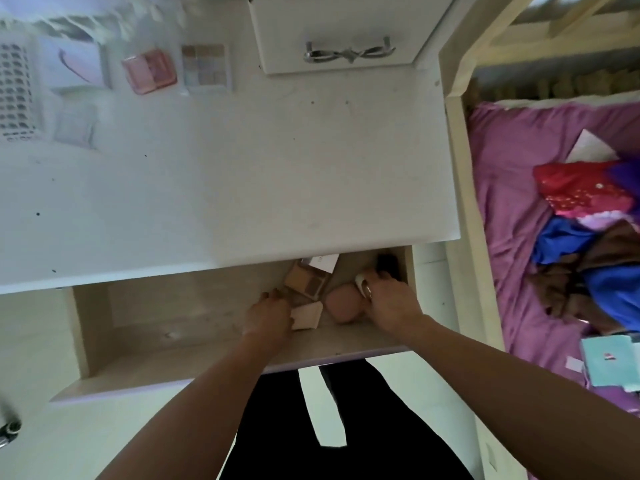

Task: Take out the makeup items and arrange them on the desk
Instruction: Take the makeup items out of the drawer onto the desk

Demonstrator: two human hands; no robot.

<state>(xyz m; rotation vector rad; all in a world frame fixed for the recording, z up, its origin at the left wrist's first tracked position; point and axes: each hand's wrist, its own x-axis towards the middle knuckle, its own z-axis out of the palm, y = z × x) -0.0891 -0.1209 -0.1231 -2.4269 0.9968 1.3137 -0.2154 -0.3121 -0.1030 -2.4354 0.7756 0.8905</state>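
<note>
Cream compact under left fingers

White desk with open drawer, pale floor, bed (purple sheet) just beside it.

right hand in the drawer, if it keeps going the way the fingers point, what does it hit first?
Most likely the dark item in the drawer's far right corner: the right hand's fingertips look to be right at it already. Contact is unclear from this view.
</note>
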